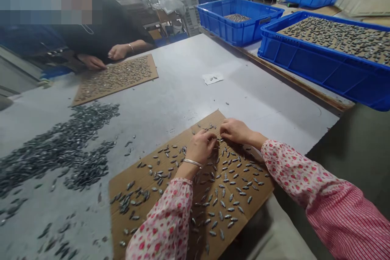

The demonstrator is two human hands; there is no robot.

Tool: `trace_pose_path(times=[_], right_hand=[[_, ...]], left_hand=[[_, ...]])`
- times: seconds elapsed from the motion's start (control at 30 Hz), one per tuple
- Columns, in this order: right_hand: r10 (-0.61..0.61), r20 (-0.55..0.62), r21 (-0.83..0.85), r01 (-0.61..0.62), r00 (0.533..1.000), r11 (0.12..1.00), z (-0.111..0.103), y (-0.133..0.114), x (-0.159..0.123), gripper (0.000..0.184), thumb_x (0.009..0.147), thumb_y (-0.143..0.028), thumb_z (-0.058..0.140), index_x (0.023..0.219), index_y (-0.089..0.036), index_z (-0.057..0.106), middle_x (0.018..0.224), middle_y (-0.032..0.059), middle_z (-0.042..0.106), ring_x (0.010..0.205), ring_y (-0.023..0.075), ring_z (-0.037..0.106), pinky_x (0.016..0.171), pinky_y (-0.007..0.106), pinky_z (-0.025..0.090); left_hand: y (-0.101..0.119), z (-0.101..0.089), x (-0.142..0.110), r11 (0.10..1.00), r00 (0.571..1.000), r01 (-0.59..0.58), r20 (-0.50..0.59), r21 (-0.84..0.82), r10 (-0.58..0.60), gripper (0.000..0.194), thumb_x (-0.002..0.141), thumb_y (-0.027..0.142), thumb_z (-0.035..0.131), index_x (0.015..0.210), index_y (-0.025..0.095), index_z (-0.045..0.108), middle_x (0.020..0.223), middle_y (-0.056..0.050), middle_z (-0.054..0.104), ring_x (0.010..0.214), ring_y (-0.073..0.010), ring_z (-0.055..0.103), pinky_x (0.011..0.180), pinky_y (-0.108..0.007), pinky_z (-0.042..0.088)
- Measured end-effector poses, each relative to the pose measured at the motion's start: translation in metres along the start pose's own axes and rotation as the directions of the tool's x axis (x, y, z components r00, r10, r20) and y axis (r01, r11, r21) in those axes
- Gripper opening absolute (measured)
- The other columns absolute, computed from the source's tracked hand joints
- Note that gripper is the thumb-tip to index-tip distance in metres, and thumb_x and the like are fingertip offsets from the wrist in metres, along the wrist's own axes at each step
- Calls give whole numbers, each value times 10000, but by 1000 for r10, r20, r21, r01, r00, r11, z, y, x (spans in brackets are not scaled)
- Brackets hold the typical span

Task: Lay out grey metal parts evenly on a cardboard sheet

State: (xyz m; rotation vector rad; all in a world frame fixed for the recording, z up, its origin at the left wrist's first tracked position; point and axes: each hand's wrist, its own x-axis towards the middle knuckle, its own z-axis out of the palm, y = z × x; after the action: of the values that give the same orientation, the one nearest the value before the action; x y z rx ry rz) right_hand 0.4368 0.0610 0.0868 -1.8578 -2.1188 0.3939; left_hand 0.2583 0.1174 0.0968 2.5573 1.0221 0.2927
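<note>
A brown cardboard sheet (179, 162) lies before me, with many small grey spindle-shaped pieces (223, 204) spread over it. My left hand (201, 146), with a bracelet at the wrist, is over the upper part of the sheet. Its thumb and fingers are pinched together, and what is between them is too small to make out. Close beside it, my right hand (236, 131) is at the sheet's far right edge, fingers closed at a small grey piece (221, 140). On the sheet's left side the pieces lie closer together, some in a cluster (124, 203).
A large heap of grey pieces (61, 142) spreads over the white table (179, 89) at left. Across it, a co-worker's hands (118, 51) are at another filled cardboard sheet (122, 77). A white scrap (213, 79) lies mid-table. Blue crates (319, 69) holding filled sheets stand at right.
</note>
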Motion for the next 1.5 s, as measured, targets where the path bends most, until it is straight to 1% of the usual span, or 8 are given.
trace_pose_path(times=[0.17, 0.37, 0.57, 0.73, 1.03, 1.17, 1.3, 1.5], right_hand=[[88, 8, -11, -88, 996, 996, 0, 3, 1, 127, 852, -269, 580, 849, -194, 682, 931, 53, 643, 878, 171, 549, 671, 254, 347], [72, 31, -123, -68, 997, 990, 2, -1, 3, 141, 860, -243, 551, 862, -189, 681, 947, 65, 653, 872, 177, 558, 694, 266, 360], [54, -10, -112, -55, 998, 992, -2, -3, 1, 163, 885, -245, 532, 882, -173, 678, 956, 85, 646, 911, 185, 550, 737, 268, 372], [0, 65, -60, 4, 998, 998, -4, -1, 0, 158, 868, -292, 571, 876, -198, 698, 932, 61, 643, 869, 171, 560, 678, 251, 361], [-59, 144, -127, 77, 988, 989, -9, -6, -1, 181, 864, -236, 536, 807, -176, 698, 896, 90, 669, 814, 178, 560, 639, 274, 339], [20, 136, -121, -3, 991, 993, -12, -9, 1, 172, 843, -217, 543, 768, -175, 692, 896, 91, 679, 802, 173, 566, 595, 267, 321], [130, 18, 27, -130, 991, 991, -27, -5, -5, 143, 837, -232, 564, 814, -186, 697, 904, 62, 676, 787, 153, 571, 620, 245, 359], [382, -135, 287, -333, 914, 898, -36, 30, -39, 152, 832, -219, 547, 813, -170, 689, 784, 30, 687, 708, 134, 580, 656, 244, 402]], left_hand=[[23, -5, -8, 986, 994, -28, 110, 166, 10, 222, 878, 297, 503, 899, 232, 715, 894, -51, 618, 824, -176, 600, 708, -269, 443], [30, 9, -4, 942, 995, -54, 93, 332, 24, 259, 903, 295, 459, 866, 187, 692, 908, -78, 614, 897, -204, 589, 731, -292, 452], [28, 10, -2, 926, 990, -118, 112, 359, 83, 317, 935, 278, 390, 862, 156, 673, 900, -102, 604, 897, -212, 584, 745, -300, 456], [27, 8, -3, 926, 981, -148, 173, 348, 92, 316, 931, 299, 396, 887, 171, 682, 899, -92, 615, 852, -192, 592, 716, -284, 452], [-24, -3, -16, 995, 999, 33, -15, 99, -31, 290, 887, 377, 443, 921, 234, 693, 903, -44, 663, 805, -175, 599, 725, -273, 440], [-45, -9, -26, 997, 997, 74, -20, 38, -73, 281, 856, 384, 471, 894, 222, 697, 901, -43, 685, 806, -178, 607, 750, -281, 449], [-71, -14, -43, 990, 988, 142, -64, -3, -141, 292, 833, 431, 489, 908, 246, 702, 923, -26, 703, 815, -178, 623, 780, -285, 467], [-84, -52, -103, 963, 964, 250, -63, -103, -257, 334, 801, 531, 534, 922, 262, 691, 916, -8, 712, 795, -177, 632, 716, -263, 479]])
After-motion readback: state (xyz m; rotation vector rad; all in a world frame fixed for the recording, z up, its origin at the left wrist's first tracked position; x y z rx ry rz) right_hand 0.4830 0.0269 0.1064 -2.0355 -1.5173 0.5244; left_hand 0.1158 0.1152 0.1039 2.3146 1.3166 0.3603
